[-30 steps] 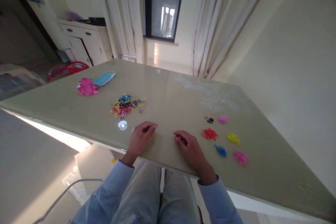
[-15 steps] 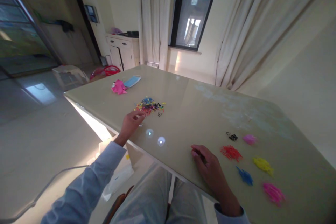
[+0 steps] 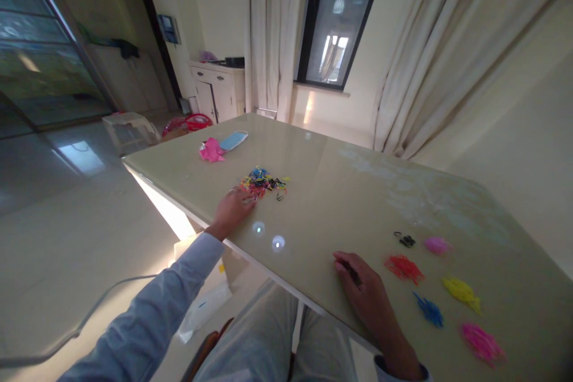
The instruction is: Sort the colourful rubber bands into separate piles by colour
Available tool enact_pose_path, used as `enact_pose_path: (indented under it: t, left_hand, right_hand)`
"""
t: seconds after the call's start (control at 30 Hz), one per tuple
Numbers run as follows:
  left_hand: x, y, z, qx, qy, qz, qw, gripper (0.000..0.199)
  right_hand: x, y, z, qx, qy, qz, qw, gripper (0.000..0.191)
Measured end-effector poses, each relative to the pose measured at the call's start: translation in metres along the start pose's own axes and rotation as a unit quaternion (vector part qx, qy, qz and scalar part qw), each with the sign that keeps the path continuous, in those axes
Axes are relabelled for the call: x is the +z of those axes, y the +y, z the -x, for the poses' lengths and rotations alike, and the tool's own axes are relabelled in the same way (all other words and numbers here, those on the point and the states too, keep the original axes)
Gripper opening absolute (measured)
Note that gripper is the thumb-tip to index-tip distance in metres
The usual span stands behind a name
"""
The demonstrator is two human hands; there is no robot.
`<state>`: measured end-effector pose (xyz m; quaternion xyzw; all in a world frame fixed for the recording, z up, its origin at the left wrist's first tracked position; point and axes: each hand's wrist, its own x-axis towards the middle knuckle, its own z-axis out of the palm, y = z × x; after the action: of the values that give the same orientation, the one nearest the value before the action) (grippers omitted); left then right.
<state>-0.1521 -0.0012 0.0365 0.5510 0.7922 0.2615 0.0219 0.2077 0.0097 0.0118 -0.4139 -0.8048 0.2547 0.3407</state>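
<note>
My left hand (image 3: pixel 233 210) reaches over the table to the near left edge of a mixed pile of small coloured rubber bands (image 3: pixel 262 184). Its fingers are stretched toward the pile, thumb a little apart; the fingertips touch its edge. My right hand (image 3: pixel 362 286) rests on the table near the front edge, fingers curled and thumb close to them. Whatever it holds, if anything, is hidden. Right of it lie sorted heaps: red bands (image 3: pixel 403 268), blue bands (image 3: pixel 428 309), yellow bands (image 3: pixel 462 292), black bands (image 3: pixel 406 240), dark pink bands (image 3: pixel 482 343) and lighter pink bands (image 3: pixel 437 245).
On the glossy table (image 3: pixel 313 203) a crumpled pink piece (image 3: pixel 212 150) and a blue face mask (image 3: pixel 233 141) lie beyond the pile at the left. Past the table stand a white cabinet (image 3: pixel 221 92) and a pale stool (image 3: pixel 129 131). A cable (image 3: pixel 96 304) runs along the left.
My left hand has flattened a little and its fingers have come closer against the pile. My right hand stays resting in about the same place. The whole view has shifted slightly.
</note>
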Motion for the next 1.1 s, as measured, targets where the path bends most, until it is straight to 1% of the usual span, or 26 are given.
enact_pose_path:
  t: [0.1, 0.2, 0.37, 0.5, 0.6, 0.7, 0.77, 0.8, 0.83, 0.9, 0.97, 1.0, 1.03, 1.1]
  left_hand:
    - [0.000, 0.002, -0.003, -0.004, -0.015, -0.005, 1.000, 0.031]
    - [0.000, 0.004, -0.004, -0.008, -0.014, -0.005, 1.000, 0.030]
    - [0.003, 0.007, -0.003, -0.017, 0.008, 0.021, 1.000, 0.028]
    - [0.006, 0.004, -0.003, -0.010, 0.034, 0.051, 0.998, 0.024]
    - [0.008, 0.000, -0.004, -0.013, 0.056, 0.112, 0.992, 0.023]
    - [0.008, 0.001, -0.004, -0.050, 0.075, 0.222, 0.971, 0.023]
    - [0.004, 0.005, -0.001, -0.085, 0.077, 0.323, 0.939, 0.026]
    - [0.002, 0.007, 0.002, -0.103, 0.070, 0.384, 0.915, 0.027]
    - [-0.002, 0.011, 0.005, -0.121, 0.059, 0.449, 0.883, 0.029]
    - [-0.009, 0.018, 0.014, -0.157, 0.022, 0.572, 0.805, 0.031]
    - [-0.017, 0.027, 0.024, -0.181, -0.022, 0.661, 0.728, 0.030]
    - [-0.021, 0.032, 0.029, -0.185, -0.042, 0.691, 0.697, 0.029]
    - [-0.024, 0.036, 0.034, -0.184, -0.059, 0.713, 0.673, 0.027]
    - [-0.029, 0.045, 0.043, -0.172, -0.087, 0.742, 0.642, 0.023]
  right_hand:
    - [0.000, 0.000, 0.001, 0.002, -0.006, 0.001, 1.000, 0.026]
    - [0.000, 0.001, 0.001, 0.008, -0.007, 0.003, 1.000, 0.026]
    - [-0.001, -0.002, 0.002, 0.003, -0.009, 0.002, 1.000, 0.025]
    - [-0.002, -0.005, 0.001, 0.002, -0.003, 0.004, 1.000, 0.024]
    - [-0.001, -0.004, 0.000, 0.000, -0.003, 0.006, 1.000, 0.024]
    - [0.000, -0.002, 0.000, -0.006, 0.002, 0.007, 1.000, 0.025]
    - [0.000, -0.002, 0.001, -0.006, 0.001, 0.006, 1.000, 0.026]
    - [0.000, -0.002, 0.001, -0.005, -0.001, 0.005, 1.000, 0.026]
    - [0.000, -0.002, 0.001, -0.005, -0.003, 0.005, 1.000, 0.026]
    - [-0.001, -0.003, 0.001, -0.006, -0.004, 0.003, 1.000, 0.025]
    - [-0.001, -0.004, 0.001, -0.010, -0.003, 0.003, 1.000, 0.024]
    - [-0.001, -0.004, 0.002, -0.010, -0.003, 0.003, 1.000, 0.024]
    - [-0.001, -0.004, 0.002, -0.010, -0.003, 0.004, 1.000, 0.023]
    - [-0.001, -0.004, 0.002, -0.007, -0.006, 0.006, 1.000, 0.023]
